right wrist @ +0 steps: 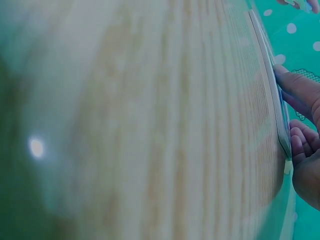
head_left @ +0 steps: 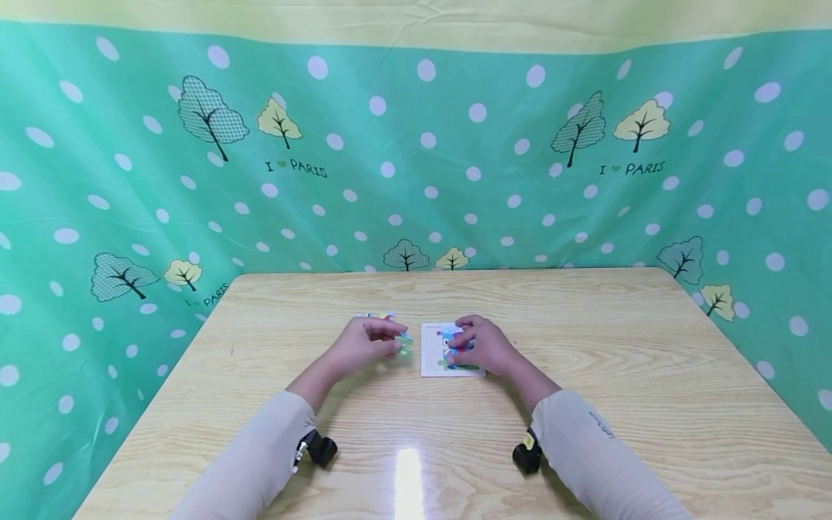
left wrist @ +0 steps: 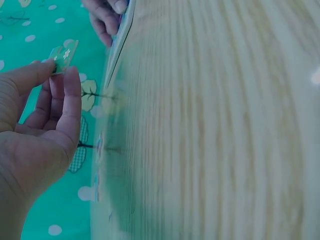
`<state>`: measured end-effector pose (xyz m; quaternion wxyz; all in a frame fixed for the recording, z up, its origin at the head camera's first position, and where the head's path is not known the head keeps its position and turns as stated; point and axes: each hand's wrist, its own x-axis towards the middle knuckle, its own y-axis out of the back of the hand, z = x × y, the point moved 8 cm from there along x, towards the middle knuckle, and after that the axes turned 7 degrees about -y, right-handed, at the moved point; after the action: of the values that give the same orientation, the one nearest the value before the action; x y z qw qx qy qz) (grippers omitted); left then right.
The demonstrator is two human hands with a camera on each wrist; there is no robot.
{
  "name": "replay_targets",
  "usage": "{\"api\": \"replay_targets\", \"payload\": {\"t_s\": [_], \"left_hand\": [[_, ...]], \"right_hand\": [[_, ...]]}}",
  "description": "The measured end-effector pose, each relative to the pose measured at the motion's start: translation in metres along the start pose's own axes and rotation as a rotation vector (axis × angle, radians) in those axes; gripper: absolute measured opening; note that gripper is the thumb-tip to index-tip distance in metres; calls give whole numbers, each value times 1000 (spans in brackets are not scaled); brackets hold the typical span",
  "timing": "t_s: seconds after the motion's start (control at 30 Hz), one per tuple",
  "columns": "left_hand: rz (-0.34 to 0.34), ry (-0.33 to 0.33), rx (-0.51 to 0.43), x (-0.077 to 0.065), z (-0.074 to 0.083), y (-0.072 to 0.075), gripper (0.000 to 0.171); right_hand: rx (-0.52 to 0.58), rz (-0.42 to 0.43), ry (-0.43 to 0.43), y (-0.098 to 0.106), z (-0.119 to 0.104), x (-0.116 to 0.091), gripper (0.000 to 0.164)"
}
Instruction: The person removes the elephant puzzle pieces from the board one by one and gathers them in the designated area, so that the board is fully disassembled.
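Observation:
My left hand (head_left: 365, 347) pinches a small jigsaw puzzle piece (head_left: 405, 342), mostly green with some blue, between thumb and fingers. In the left wrist view the same piece (left wrist: 65, 57) is held up off the table. To its right a white puzzle board (head_left: 430, 355) lies flat, with colourful joined pieces (head_left: 445, 349) on its right part. Over those pieces my right hand (head_left: 487, 348) rests, its fingertips touching them and covering part of the picture. In the right wrist view, the thumb and a finger touch the board (right wrist: 272, 82) and the other fingers bend loosely.
More puzzle pieces (head_left: 388, 316) lie behind the left hand, partly hidden by it. The wooden table (head_left: 416, 412) carries everything. A green dotted curtain (head_left: 403, 188) hangs behind it. Small black devices (head_left: 321, 449) are worn at both wrists.

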<state>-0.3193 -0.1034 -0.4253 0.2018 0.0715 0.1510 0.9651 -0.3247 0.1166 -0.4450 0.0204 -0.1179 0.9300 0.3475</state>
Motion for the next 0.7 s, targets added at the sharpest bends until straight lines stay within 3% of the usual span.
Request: {"api": "replay_targets", "payload": {"t_s": [0.47, 0.7], "left_hand": [[40, 31, -143, -11, -8, 23, 38], [69, 27, -138, -15, -10, 37, 36]], "right_hand": [[-16, 12, -7, -1, 1, 1, 25], [-19, 17, -15, 0, 2, 1, 24]]}}
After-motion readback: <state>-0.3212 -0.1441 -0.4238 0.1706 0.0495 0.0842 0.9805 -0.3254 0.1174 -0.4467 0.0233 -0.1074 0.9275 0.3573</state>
